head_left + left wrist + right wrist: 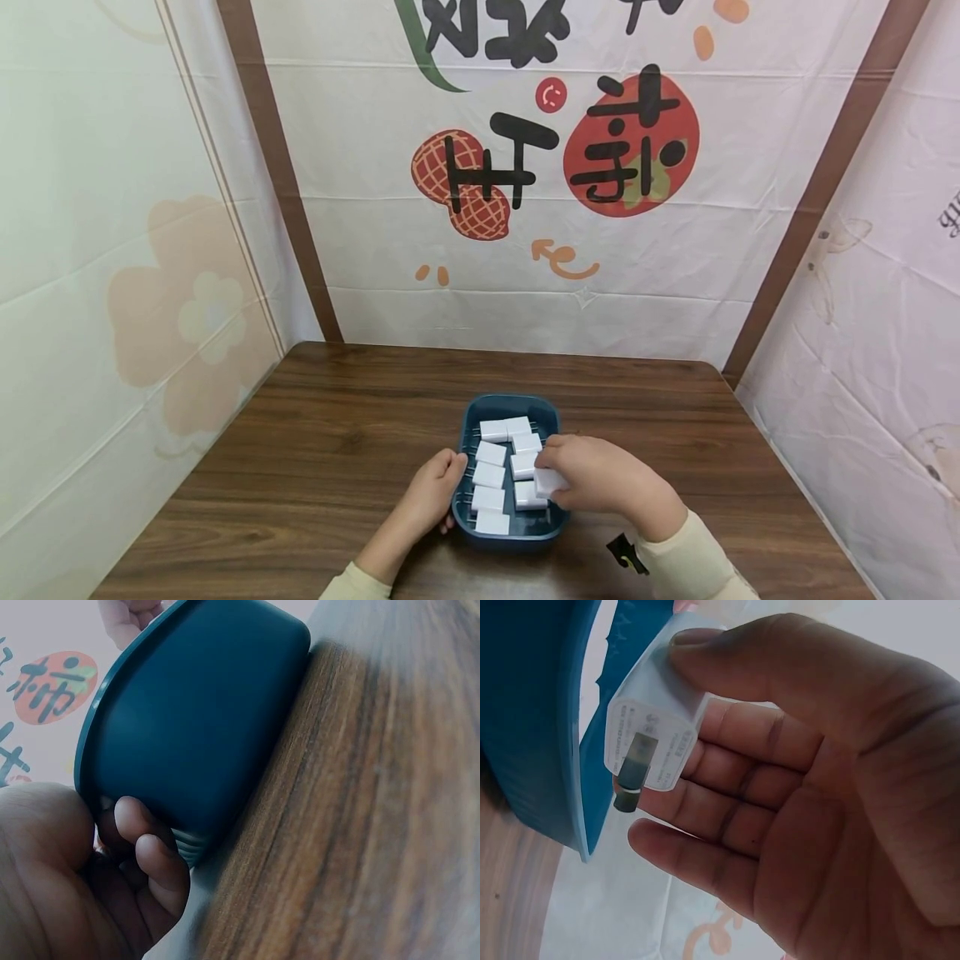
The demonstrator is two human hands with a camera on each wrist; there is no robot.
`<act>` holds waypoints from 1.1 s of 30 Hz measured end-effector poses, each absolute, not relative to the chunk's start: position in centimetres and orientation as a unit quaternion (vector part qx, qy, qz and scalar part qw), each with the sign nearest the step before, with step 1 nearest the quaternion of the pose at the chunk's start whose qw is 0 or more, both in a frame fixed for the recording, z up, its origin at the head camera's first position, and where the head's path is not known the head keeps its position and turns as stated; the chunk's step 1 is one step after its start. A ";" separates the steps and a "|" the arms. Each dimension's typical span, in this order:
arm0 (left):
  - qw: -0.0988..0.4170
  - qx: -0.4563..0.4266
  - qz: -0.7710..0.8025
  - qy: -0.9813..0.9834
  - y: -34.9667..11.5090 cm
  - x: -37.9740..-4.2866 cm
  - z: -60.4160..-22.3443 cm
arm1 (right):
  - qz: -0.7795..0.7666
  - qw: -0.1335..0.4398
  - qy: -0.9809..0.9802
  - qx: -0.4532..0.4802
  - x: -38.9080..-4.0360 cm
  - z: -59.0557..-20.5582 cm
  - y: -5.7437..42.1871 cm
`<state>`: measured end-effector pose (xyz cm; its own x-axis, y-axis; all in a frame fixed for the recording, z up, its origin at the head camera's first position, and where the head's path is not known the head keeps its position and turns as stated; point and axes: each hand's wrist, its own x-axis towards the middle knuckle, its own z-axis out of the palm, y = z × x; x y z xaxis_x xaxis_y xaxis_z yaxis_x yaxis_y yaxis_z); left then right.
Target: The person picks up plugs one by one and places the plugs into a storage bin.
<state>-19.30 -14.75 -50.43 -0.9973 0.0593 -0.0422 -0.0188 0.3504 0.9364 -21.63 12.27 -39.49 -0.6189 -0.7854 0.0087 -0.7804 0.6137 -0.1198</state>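
A dark blue plastic bin [513,542] stands on the table with several white plug-in chargers [489,475] lying in two columns inside. My left hand [437,486] grips the bin's left wall, thumb at the rim and fingers curled against the outside, as the left wrist view shows. Over the bin's right side, my right hand [603,479] pinches one white charger [656,712] between thumb and fingers. In the right wrist view its metal prongs [637,769] and small printed text face the camera. Part of the bin's right rim is hidden behind this hand.
The brown wood-grain table [360,417] extends around the bin. A small black tag-like piece [627,553] with a yellow-green mark lies beside the right sleeve. Printed white cloth [360,242] hangs behind the table and on both sides.
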 end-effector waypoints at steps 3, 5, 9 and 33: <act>0.031 0.013 0.571 0.821 -14.7 -19.3 -50.5 | -0.054 0.026 0.898 -0.437 -21.5 -39.4 12.1; 0.030 0.013 0.570 0.821 -14.7 -19.3 -50.5 | -0.053 0.034 0.899 -0.434 -21.5 -39.4 11.9; 0.033 0.011 0.569 0.822 -14.8 -19.3 -50.5 | -0.047 0.053 0.903 -0.424 -21.4 -39.6 11.5; 0.035 0.017 0.567 0.823 -15.0 -19.5 -50.7 | -0.017 0.055 0.893 -0.446 -20.8 -40.7 10.0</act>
<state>-19.51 -14.97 -50.69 -0.9970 0.0670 -0.0378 -0.0115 0.3565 0.9342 -20.79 9.99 -40.71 -0.5968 -0.7981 -0.0824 -0.7944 0.6022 -0.0797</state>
